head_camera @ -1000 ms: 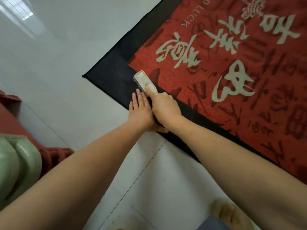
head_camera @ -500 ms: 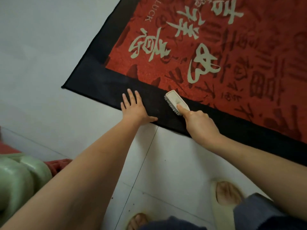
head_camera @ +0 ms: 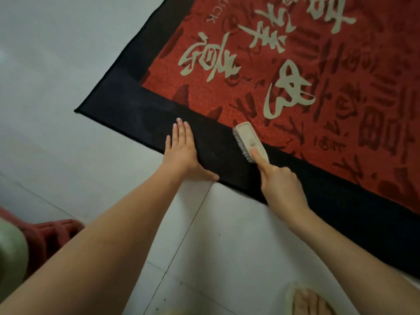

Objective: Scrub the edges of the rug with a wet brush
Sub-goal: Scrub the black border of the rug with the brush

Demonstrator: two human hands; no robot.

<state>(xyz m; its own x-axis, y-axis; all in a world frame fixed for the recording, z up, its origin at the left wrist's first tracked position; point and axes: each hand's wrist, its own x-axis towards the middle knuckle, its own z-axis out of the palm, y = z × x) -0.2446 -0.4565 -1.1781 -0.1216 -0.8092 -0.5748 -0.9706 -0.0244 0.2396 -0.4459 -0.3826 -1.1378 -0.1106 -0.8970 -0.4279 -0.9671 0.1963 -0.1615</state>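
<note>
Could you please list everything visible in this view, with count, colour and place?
rug: one, red centre with pale characters and a black border, on the floor, upper right.
brush: one, cream back with grey bristles, on the rug where the black border meets the red.
floor: pale grey tiles, left and bottom.
stool: one, red, lower left edge, partly in view.
green object: one, blurred at the left edge; cannot tell what it is.
slipper: one, pale, on a foot at the bottom edge.
left hand: flat on the black border, fingers straight.
right hand: grips the brush, index finger along its back.
</note>
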